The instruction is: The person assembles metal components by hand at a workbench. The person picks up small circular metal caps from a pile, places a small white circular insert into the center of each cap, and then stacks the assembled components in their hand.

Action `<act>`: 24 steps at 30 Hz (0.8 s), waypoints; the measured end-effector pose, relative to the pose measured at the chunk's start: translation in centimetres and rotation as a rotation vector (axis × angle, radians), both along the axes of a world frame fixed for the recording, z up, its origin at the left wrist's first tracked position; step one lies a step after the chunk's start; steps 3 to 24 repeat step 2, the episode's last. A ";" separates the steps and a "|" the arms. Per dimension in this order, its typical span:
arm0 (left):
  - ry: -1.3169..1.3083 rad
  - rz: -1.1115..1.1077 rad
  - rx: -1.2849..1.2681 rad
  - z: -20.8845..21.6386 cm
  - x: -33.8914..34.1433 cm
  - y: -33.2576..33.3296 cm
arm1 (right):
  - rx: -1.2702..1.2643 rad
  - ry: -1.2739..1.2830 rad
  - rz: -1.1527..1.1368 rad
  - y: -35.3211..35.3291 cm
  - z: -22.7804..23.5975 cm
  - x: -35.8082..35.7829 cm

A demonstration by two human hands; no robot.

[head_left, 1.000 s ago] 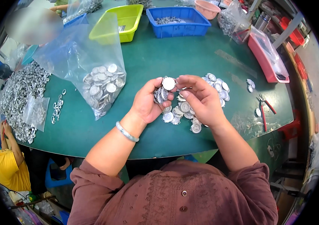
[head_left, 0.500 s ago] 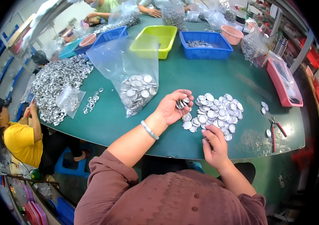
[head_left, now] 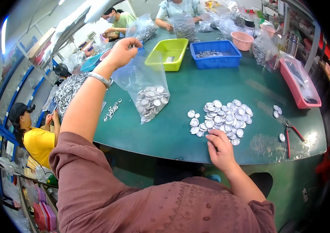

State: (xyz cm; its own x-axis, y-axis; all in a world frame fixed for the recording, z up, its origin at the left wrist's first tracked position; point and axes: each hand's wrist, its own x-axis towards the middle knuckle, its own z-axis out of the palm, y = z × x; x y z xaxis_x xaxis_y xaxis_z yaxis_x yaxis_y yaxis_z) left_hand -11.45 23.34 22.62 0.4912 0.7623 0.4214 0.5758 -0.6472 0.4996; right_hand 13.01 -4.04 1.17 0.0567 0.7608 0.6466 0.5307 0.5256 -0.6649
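Note:
My left hand [head_left: 123, 53] is raised at the far left with its fingers curled, above the mouth of a clear plastic bag [head_left: 137, 76]. What it holds, if anything, is hidden behind the fingers. Round silver-coloured metal pendants [head_left: 153, 100] fill the bottom of that bag, which stands on the table. My right hand [head_left: 221, 150] rests at the near edge of a loose pile of similar pendants [head_left: 227, 118], fingers loosely bent and thumb apart. Nothing shows in its grasp.
Red-handled pliers [head_left: 288, 136] lie at the right by a single pendant. A yellow-green basin [head_left: 167, 52], a blue basin [head_left: 215, 63] and a pink tray [head_left: 299, 85] stand around. Silvery parts [head_left: 69, 91] are heaped at left. A co-worker in yellow [head_left: 38, 143] sits left; others work at the far side.
My left hand has moved from beside the pile, where it held several pendants, up and left to above the bag. The right hand has hardly moved. The view has shifted slightly.

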 end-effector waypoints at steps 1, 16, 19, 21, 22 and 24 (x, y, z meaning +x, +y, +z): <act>0.179 -0.031 0.050 0.0 0.0 0.4 | 0.002 0.006 0.008 0.0 -0.1 0.0; 0.274 -0.039 0.031 0.1 0.7 0.1 | -0.003 0.006 0.011 -0.1 -0.2 0.2; 0.274 -0.039 0.031 0.1 0.7 0.1 | -0.003 0.006 0.011 -0.1 -0.2 0.2; 0.274 -0.039 0.031 0.1 0.7 0.1 | -0.003 0.006 0.011 -0.1 -0.2 0.2; 0.274 -0.039 0.031 0.1 0.7 0.1 | -0.003 0.006 0.011 -0.1 -0.2 0.2; 0.274 -0.039 0.031 0.1 0.7 0.1 | -0.003 0.006 0.011 -0.1 -0.2 0.2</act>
